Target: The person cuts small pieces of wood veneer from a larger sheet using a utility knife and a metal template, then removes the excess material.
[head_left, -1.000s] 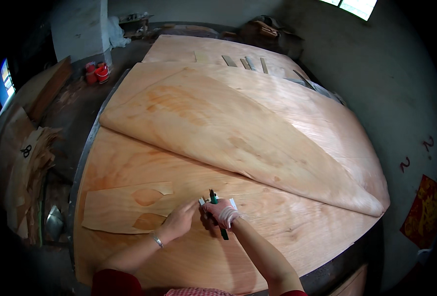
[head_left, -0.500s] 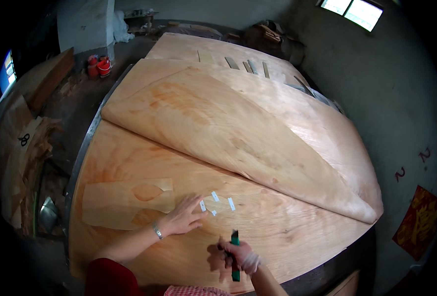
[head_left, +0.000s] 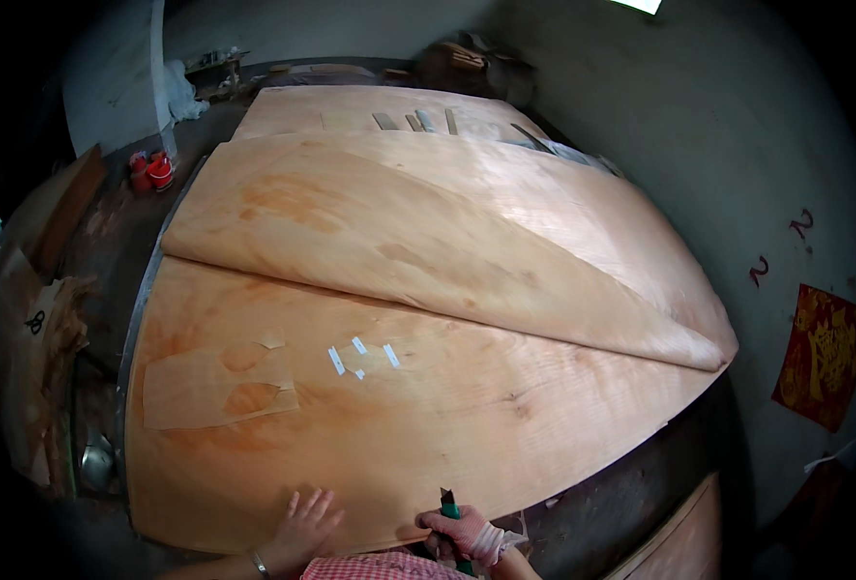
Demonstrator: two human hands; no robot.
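Observation:
In my right hand (head_left: pixel 462 536), closed near the front edge of the wood veneer sheet (head_left: pixel 428 416), is a green utility knife (head_left: pixel 449 508) with its dark tip pointing up and away. A pale glove or wrap covers part of that hand. My left hand (head_left: pixel 307 530) lies at the near edge with its fingers spread and nothing in it. Farther in, several short white tape strips (head_left: pixel 337 362) stick to the veneer. To their left a thin rectangular veneer piece (head_left: pixel 181 391) with leaf-shaped cutouts lies flat.
Across the middle a large veneer sheet is folded over (head_left: pixel 399 256). Narrow strips (head_left: pixel 384 121) rest at the far end. Red buckets (head_left: pixel 160 172) stand on the floor at far left. Black scissors (head_left: pixel 34 322) lie on scrap veneer (head_left: pixel 65 319) at left. A wooden board (head_left: pixel 684 532) is at lower right.
My left hand has drawn back from beside the tape strips to the near edge. My right hand, still gripping the knife, is closer to me. The view has shifted.

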